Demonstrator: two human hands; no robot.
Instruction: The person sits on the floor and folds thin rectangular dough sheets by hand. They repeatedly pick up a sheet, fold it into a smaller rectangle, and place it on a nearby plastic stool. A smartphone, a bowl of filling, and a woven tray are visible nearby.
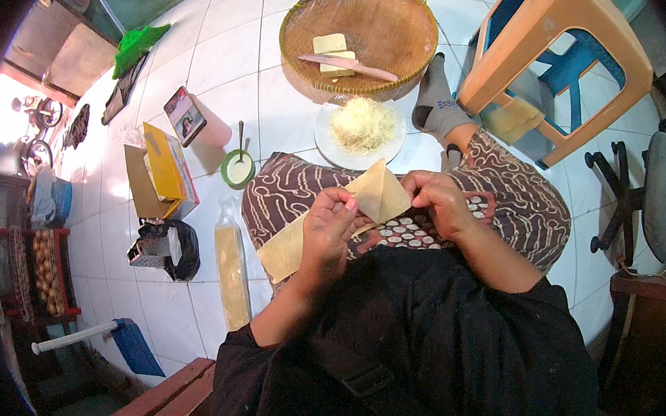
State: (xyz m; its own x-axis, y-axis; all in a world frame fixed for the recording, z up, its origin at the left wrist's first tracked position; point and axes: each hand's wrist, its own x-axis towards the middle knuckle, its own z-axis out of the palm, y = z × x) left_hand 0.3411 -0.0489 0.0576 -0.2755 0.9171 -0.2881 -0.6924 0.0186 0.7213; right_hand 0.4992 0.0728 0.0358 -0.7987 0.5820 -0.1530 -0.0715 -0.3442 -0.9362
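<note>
Fingers of the left hand (328, 228) and right hand (438, 200) pinch closed on a thin, pale, matte pastry sheet (334, 222) at frame centre, its top folded to a triangle between the fingertips, its tail trailing lower left over the batik lap.

Pale yellow wrapper (334, 220) over a brown, white-swirled batik cloth (504, 194)

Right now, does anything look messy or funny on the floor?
Nothing is spilled. One odd bit: the yellow carton lies on its side with its flap open. The pink knife rests across the cheese blocks in the woven tray. Both hands fold a thin wrapper sheet.
</note>
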